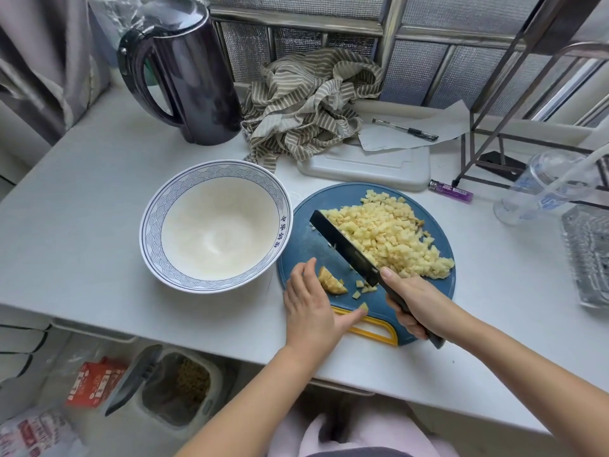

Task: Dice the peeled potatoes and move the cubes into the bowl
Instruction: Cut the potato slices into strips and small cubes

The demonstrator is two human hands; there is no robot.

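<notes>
A round blue cutting board (306, 249) with a yellow handle lies on the white table. A large heap of potato cubes (389, 235) covers its far right part. My right hand (412, 301) grips the handle of a black knife (346, 249), whose blade lies against the left side of the heap. My left hand (309, 305) rests on the board's near left, fingers touching an uncut potato chunk (331, 282). A few loose cubes (361, 288) lie between my hands. The white bowl (155, 222) with a blue patterned rim stands left of the board, with no potato in it.
A dark kettle (191, 80) and a striped cloth (309, 107) stand behind. A white board (365, 166), paper with a pen (405, 129), a purple lighter (451, 191), a plastic cup (540, 189) and a glass tray (590, 252) are to the right.
</notes>
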